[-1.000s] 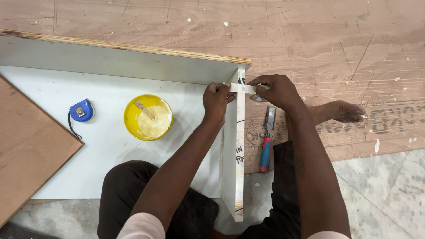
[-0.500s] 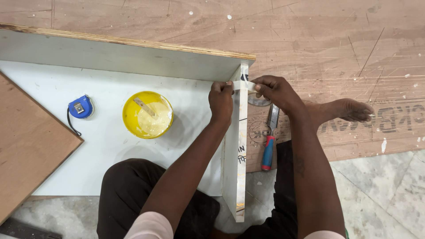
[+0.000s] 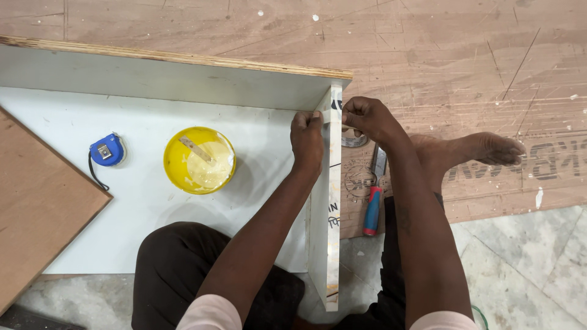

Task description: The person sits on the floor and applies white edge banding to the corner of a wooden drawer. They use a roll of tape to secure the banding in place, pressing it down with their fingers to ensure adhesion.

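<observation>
Left fingers: curled shut, fingertips pressed against the left face of the upright white board (image 3: 327, 214) near its far end; whether anything small was pinched there could not be told.
Right fingers: bent into a loose fist on the other side of the same board edge, thumb and forefinger pinching at the top rim.
Left hand (image 3: 307, 137): knuckles up, wrist straight, forearm running back toward the person's body over the flat white panel (image 3: 140, 201).
Right hand (image 3: 367, 119): facing the left hand across the board, forearm stretched down along the board's right side.
Upright board: stood on its edge between the two forearms, its far end butted against the long back board (image 3: 165, 79) at a corner.
Back board: stood on edge along the far side of the flat panel, raw wood showing along its top.
Yellow tub (image 3: 199, 160): on the flat panel, left of the left hand, holding pale paste and a small stick.
Tape measure (image 3: 107, 150): blue, left of the tub.
Chisel (image 3: 373, 198): red and blue handle, lying on the floor just right of the upright board, under the right forearm.
Brown sheet (image 3: 36, 208): overlapping the panel's left corner.
Foot (image 3: 471, 150): bare, resting on the plywood floor to the right.
</observation>
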